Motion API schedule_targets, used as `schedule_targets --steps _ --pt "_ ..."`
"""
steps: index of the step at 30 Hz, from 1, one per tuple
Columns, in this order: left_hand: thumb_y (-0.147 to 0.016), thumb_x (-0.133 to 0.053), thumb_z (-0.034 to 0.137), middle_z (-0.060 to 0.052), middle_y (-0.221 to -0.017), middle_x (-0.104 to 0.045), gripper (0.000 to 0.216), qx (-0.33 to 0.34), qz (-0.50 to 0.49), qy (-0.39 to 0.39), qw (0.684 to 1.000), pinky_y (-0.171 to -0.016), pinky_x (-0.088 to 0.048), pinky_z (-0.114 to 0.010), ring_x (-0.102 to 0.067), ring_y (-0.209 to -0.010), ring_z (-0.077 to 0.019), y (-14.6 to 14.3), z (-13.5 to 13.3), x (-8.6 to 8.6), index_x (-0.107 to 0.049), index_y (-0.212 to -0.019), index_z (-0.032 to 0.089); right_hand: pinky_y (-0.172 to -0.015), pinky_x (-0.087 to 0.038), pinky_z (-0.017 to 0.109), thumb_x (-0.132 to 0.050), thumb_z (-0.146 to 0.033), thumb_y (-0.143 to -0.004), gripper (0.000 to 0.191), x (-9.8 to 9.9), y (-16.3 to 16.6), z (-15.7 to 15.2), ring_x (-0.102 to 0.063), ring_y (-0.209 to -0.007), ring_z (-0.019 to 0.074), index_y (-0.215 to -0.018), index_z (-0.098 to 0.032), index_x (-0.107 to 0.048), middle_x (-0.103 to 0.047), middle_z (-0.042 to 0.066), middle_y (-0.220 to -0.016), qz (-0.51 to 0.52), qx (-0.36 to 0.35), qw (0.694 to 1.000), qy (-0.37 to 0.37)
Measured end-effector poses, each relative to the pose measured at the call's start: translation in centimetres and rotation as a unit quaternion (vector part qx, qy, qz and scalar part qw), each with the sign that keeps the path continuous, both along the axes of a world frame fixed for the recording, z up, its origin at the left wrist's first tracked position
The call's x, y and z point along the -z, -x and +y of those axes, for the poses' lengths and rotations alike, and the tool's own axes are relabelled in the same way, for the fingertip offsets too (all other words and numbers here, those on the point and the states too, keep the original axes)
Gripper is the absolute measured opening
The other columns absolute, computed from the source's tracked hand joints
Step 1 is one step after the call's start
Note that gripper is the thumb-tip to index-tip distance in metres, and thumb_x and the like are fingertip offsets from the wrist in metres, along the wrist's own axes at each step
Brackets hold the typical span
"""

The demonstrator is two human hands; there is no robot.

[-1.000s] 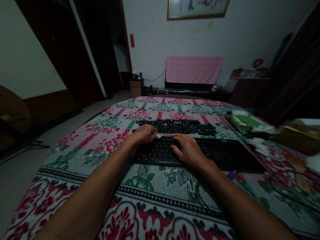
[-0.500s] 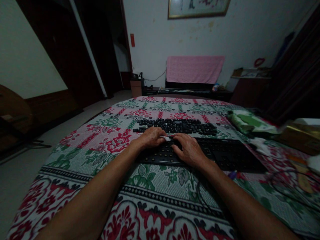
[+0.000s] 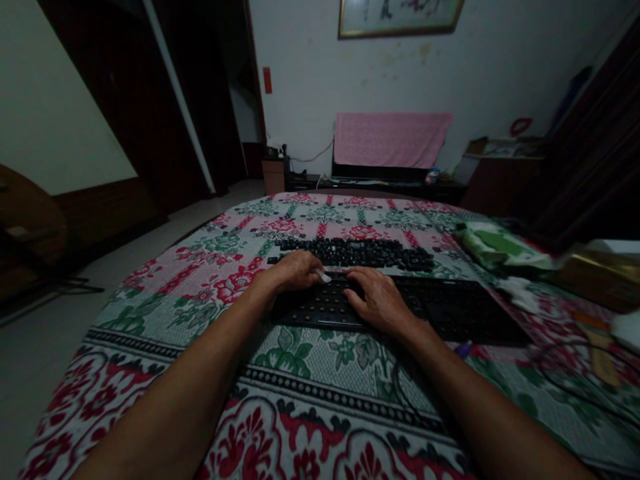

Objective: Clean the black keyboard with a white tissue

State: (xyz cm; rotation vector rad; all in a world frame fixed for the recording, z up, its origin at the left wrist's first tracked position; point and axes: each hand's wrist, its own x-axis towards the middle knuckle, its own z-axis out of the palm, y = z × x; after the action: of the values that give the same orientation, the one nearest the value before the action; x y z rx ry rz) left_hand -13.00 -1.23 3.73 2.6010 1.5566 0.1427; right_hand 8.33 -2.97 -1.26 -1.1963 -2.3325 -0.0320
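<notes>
A black keyboard [image 3: 450,313] with its keycaps off lies on the patterned cloth, small round key mounts showing across its left part. Over its upper left part, my left hand [image 3: 296,271] is closed on a small white piece of tissue [image 3: 324,277] that pokes out past the fingertips. My right hand [image 3: 377,297] rests on the middle of the keyboard. Its fingers reach to the back edge, with the thumb apart, and no object shows in it. Just beyond both hands, many loose black keycaps [image 3: 355,252] lie in rough rows.
To the right are a green and white tissue pack [image 3: 500,247], a crumpled white tissue [image 3: 520,293], a brownish box [image 3: 600,273] and a brush-like wooden tool [image 3: 603,357]. A dark cable [image 3: 545,373] loops near the right forearm. A purple object [image 3: 463,349] lies by the keyboard's front edge.
My left hand has slid a little to the left with the white tissue. My right hand stays in place on the keyboard.
</notes>
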Motion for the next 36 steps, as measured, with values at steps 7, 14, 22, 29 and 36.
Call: schedule_targets --steps 7,14,22,29,36 --pt "-0.078 -0.051 0.026 -0.004 -0.091 -0.07 0.028 0.003 -0.007 -0.009 1.0 -0.07 -0.042 -0.021 -0.062 -0.083 -0.0163 -0.5 0.0 0.4 -0.067 -0.1 0.02 -0.094 -0.038 0.039 -0.052 -0.032 -0.082 0.029 0.0 0.1 0.1 -0.051 -0.11 0.0229 -0.106 -0.017 -0.059 -0.059 0.009 -0.118 -0.004 0.001 1.0 0.0" --pt "-0.077 -0.054 0.03 -0.003 -0.091 -0.07 0.028 -0.067 0.008 0.006 0.998 -0.068 -0.043 -0.02 -0.063 -0.083 -0.0162 1.2 0.0 0.2 -0.068 -0.1 0.021 -0.094 -0.038 0.039 -0.051 -0.032 -0.083 0.029 -0.1 0.1 0.0 -0.05 -0.11 0.0235 -0.106 -0.017 -0.059 -0.058 0.01 -0.119 -0.004 0.001 1.0 0.006" --pt "-0.079 -0.049 0.031 -0.007 -0.098 -0.069 0.031 -0.108 0.015 -0.035 0.993 -0.078 -0.044 -0.027 -0.062 -0.091 -0.0209 0.4 -1.2 0.8 -0.065 -0.103 0.02 -0.095 -0.037 0.04 -0.051 -0.031 -0.083 0.029 -0.2 0.1 -0.2 -0.05 -0.112 0.0235 -0.107 -0.017 -0.059 -0.058 0.009 -0.12 -0.003 0.005 1.0 0.005" --pt "-0.075 -0.05 0.032 -0.006 -0.099 -0.068 0.032 -0.127 -0.014 -0.061 0.99 -0.077 -0.044 -0.026 -0.061 -0.091 -0.0205 0.6 -1.5 2.1 -0.064 -0.103 0.021 -0.095 -0.038 0.039 -0.051 -0.032 -0.083 0.029 -0.2 0.0 -0.1 -0.05 -0.111 0.023 -0.106 -0.017 -0.059 -0.058 0.009 -0.12 -0.009 0.003 1.0 0.002" --pt "-0.075 -0.051 0.032 -0.006 -0.087 -0.069 0.031 -0.108 -0.049 -0.021 0.993 -0.067 -0.043 -0.024 -0.062 -0.079 -0.0183 1.1 -1.1 1.2 -0.068 -0.097 0.018 -0.094 -0.038 0.038 -0.051 -0.032 -0.083 0.028 -0.3 -0.1 0.2 -0.051 -0.111 0.022 -0.105 -0.017 -0.06 -0.059 0.009 -0.119 -0.005 -0.008 1.0 0.009"
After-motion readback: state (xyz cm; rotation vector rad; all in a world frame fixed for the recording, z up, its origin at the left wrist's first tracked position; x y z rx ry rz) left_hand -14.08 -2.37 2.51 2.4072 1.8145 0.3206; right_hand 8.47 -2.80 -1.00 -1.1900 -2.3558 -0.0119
